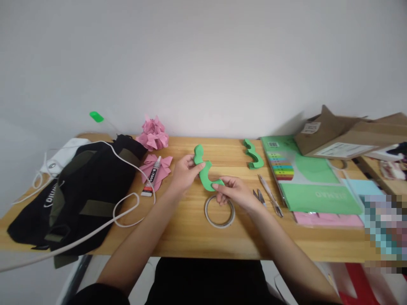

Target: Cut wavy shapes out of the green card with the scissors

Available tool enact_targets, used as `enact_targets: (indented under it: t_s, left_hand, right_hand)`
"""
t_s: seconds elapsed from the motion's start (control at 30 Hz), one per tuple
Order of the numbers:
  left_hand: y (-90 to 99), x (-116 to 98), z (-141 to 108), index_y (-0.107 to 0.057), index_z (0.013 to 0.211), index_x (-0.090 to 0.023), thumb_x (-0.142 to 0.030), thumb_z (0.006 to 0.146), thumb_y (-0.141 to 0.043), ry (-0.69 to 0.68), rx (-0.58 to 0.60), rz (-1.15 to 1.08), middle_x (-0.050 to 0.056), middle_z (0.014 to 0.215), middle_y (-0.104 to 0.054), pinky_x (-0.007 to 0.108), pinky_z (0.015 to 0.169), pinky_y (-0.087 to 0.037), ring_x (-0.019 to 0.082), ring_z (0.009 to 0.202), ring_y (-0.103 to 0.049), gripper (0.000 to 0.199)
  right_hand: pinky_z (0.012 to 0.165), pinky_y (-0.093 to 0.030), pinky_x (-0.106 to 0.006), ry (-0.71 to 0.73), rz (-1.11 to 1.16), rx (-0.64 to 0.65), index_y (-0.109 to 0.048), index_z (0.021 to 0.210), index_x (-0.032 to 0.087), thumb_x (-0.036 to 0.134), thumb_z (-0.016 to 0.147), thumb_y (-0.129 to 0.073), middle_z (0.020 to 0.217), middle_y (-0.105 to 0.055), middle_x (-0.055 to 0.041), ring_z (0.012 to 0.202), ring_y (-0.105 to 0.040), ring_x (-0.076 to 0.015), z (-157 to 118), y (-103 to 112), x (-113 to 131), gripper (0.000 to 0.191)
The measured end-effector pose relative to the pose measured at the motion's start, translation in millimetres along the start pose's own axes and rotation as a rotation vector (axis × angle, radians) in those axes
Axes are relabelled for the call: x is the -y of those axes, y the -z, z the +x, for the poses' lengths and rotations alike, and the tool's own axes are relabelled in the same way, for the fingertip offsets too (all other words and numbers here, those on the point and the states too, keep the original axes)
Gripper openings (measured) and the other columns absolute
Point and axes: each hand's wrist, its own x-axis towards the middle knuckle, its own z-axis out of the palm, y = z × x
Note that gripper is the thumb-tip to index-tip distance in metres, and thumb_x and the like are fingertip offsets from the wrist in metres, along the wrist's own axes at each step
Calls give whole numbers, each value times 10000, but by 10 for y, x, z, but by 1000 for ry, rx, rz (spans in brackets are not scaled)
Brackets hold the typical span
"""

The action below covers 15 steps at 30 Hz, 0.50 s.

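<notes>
A wavy green piece (206, 176) is held up over the wooden table between both hands. My left hand (187, 170) pinches it near its upper part, thumb in front. At its lower right end, my right hand (233, 191) grips it between thumb and fingers. Just below lies a roll of tape (208, 215), flat on the table. A second wavy green piece (254, 157) rests farther back to the right. Scissors (260, 198) and a slim pen-like tool (270, 195) lie right of my right hand.
Left are a black bag (104, 182), a white cable (92, 233), folded pink paper (163, 169), a pink paper cluster (153, 134) and a glue tube (151, 180). Right are a green paper pack (321, 197) and a cardboard box (343, 131). The table's front edge (216, 254) is near my body.
</notes>
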Motion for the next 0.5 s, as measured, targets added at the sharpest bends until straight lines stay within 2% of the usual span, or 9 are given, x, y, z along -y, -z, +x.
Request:
enact_targets:
  t_s: [0.13, 0.27, 0.37, 0.5]
  left_hand:
    - [62, -58, 30, -600, 842, -139, -233, 571, -782, -26, 18, 47, -1, 768, -679, 258, 674, -506, 151, 731, -654, 340]
    - [109, -129, 74, -593, 884, -131, -194, 588, -755, 8, 42, 68, 15, 781, -687, 263, 616, -518, 173, 725, -669, 343]
    - [158, -151, 154, -594, 864, -125, -135, 615, -710, 44, 31, 75, 9, 726, -677, 246, 576, -505, 159, 660, -659, 275]
    - [274, -111, 375, -608, 908, -127, -78, 644, -651, 72, -39, 73, 4, 731, -682, 239, 619, -508, 132, 648, -652, 272]
  right_hand:
    - [500, -453, -197, 42, -9, -56, -667, 702, 158, 374, 603, -816, 609, -689, -1, 520, -617, -91, 14, 22, 48, 281]
    - [498, -459, -208, 35, 6, -99, -671, 720, 168, 304, 589, -832, 556, -671, 12, 518, -616, -108, 86, -2, 75, 248]
    - [496, -459, -202, 24, 11, -105, -659, 667, 159, 259, 631, -810, 534, -657, 13, 488, -599, -95, 197, -78, 101, 185]
    - [512, -463, -184, -7, 5, -115, -635, 657, 138, 209, 743, -748, 580, -650, 1, 519, -606, -82, 463, -232, 124, 158]
